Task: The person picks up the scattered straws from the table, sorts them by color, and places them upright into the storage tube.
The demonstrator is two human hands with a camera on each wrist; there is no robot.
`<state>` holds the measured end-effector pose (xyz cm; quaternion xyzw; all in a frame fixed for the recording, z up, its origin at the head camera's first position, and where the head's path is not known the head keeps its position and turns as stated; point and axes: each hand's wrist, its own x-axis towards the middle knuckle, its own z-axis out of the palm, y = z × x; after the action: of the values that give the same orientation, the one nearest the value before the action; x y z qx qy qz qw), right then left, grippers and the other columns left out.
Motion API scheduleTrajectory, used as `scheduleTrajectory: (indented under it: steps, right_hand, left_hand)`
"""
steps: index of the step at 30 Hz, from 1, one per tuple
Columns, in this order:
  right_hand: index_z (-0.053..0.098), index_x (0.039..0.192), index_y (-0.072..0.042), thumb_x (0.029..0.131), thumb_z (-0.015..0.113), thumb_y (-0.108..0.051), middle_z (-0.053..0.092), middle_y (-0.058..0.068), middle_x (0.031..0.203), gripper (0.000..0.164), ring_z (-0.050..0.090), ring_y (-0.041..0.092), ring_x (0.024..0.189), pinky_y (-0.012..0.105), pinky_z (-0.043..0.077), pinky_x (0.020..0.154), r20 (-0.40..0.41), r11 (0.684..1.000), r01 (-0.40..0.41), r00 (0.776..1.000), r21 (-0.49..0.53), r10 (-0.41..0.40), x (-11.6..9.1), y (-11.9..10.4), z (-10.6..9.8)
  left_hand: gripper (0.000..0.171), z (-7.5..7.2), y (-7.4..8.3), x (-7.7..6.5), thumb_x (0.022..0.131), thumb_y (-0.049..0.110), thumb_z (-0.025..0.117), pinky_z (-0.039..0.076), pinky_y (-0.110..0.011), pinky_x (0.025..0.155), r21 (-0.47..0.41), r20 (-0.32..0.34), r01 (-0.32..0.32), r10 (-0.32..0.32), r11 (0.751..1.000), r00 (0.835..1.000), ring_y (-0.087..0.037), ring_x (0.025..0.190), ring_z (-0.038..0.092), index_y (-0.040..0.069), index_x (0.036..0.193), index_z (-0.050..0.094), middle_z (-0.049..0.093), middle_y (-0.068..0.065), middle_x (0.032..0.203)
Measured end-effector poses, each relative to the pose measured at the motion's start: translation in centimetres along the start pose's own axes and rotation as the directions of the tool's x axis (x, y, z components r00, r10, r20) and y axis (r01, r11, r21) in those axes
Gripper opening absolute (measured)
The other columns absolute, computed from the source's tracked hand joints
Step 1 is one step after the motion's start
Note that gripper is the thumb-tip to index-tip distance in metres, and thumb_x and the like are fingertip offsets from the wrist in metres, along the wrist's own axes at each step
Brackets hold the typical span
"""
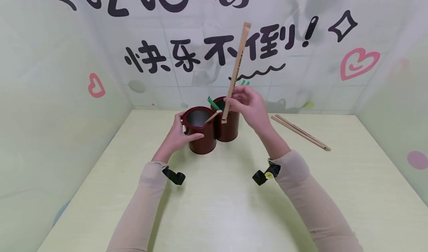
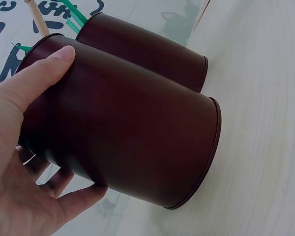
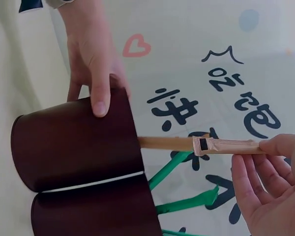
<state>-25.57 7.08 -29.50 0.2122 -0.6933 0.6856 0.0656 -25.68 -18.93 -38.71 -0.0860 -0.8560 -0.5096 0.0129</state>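
My left hand (image 1: 175, 136) grips a dark red cylindrical holder (image 1: 202, 143) near its rim, thumb on the near side and fingers round the far side. One brown paper-wrapped stick (image 1: 213, 116) leans out over that holder's rim. Right beside it is a second dark red holder (image 1: 230, 131), with green-wrapped strips (image 3: 189, 200) poking out of its top. Between thumb and fingers, my right hand (image 1: 250, 105) pinches a long brown paper-sleeved pair of chopsticks (image 1: 238, 64), tilted upright above the holders. The sleeve's lower end (image 3: 202, 144) overlaps the leaning stick in the right wrist view.
Two more brown paper sleeves (image 1: 301, 132) lie crossed at a narrow angle on the pale table (image 1: 214, 207), to the right. A printed curtain (image 1: 150, 92) with black lettering and pink hearts hangs behind the table. Each wrist wears a small black camera (image 1: 175, 176).
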Motion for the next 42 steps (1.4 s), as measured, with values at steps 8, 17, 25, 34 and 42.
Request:
scheduleTrajectory:
  steps: [8, 17, 25, 34, 42]
  right_hand:
    - [0.058, 0.109, 0.001, 0.094, 0.065, -0.002, 0.073, 0.002, 0.096, 0.017, 0.071, 0.008, 0.088, 0.03, 0.061, 0.083, -0.038, 0.989, 0.105, 0.994, 0.102, -0.102, 1.3, -1.0, 1.9]
    - [0.061, 0.114, 0.003, 0.094, 0.067, -0.007, 0.072, 0.022, 0.109, 0.023, 0.072, 0.024, 0.094, 0.03, 0.059, 0.088, -0.002, 0.99, 0.076, 0.997, -0.116, -0.077, 2.5, 0.0, 3.6]
    - [0.059, 0.123, -0.003, 0.095, 0.067, -0.013, 0.073, 0.015, 0.116, 0.031, 0.07, 0.025, 0.107, 0.037, 0.056, 0.096, 0.091, 0.951, 0.065, 0.995, -0.301, -0.039, 3.1, -0.4, 3.6]
    - [0.057, 0.126, -0.002, 0.095, 0.066, -0.012, 0.072, 0.017, 0.117, 0.034, 0.068, 0.027, 0.109, 0.033, 0.052, 0.096, 0.051, 0.968, 0.053, 0.998, -0.246, -0.041, 2.4, -0.5, 0.6]
    - [0.057, 0.125, 0.004, 0.094, 0.066, -0.006, 0.069, 0.024, 0.119, 0.034, 0.068, 0.011, 0.097, 0.016, 0.054, 0.086, -0.055, 0.981, 0.01, 0.998, -0.196, -0.022, 1.4, 0.8, -3.5]
  left_hand:
    - [0.097, -0.1, 0.0, 0.0, 0.083, 0.023, 0.082, 0.041, -0.053, 0.114, -0.004, 0.002, -0.006, 0.006, 1.0, 1.0, -0.032, 0.14, 0.037, 0.007, 0.151, 0.015, 0.033, -0.016, 0.153]
    - [0.096, 0.0, -0.2, 0.2, 0.083, 0.022, 0.082, 0.04, -0.052, 0.115, -0.006, -0.004, -0.024, 0.024, 1.0, 1.0, -0.031, 0.139, 0.038, 0.005, 0.15, 0.016, 0.034, -0.017, 0.152]
    - [0.095, -0.1, 0.0, 0.2, 0.082, 0.021, 0.083, 0.039, -0.051, 0.116, -0.008, -0.009, -0.026, 0.026, 1.0, 1.0, -0.031, 0.139, 0.038, 0.005, 0.149, 0.018, 0.034, -0.017, 0.15]
    - [0.099, -0.6, 0.0, -0.1, 0.083, 0.023, 0.082, 0.039, -0.054, 0.115, 0.013, 0.001, 0.004, -0.004, 1.0, 1.0, -0.034, 0.143, 0.035, 0.006, 0.152, 0.013, 0.031, -0.018, 0.154]
    - [0.099, -0.2, -0.1, 0.0, 0.083, 0.024, 0.082, 0.039, -0.055, 0.115, 0.013, 0.01, 0.012, -0.013, 1.0, 1.0, -0.034, 0.144, 0.033, 0.006, 0.152, 0.013, 0.03, -0.017, 0.154]
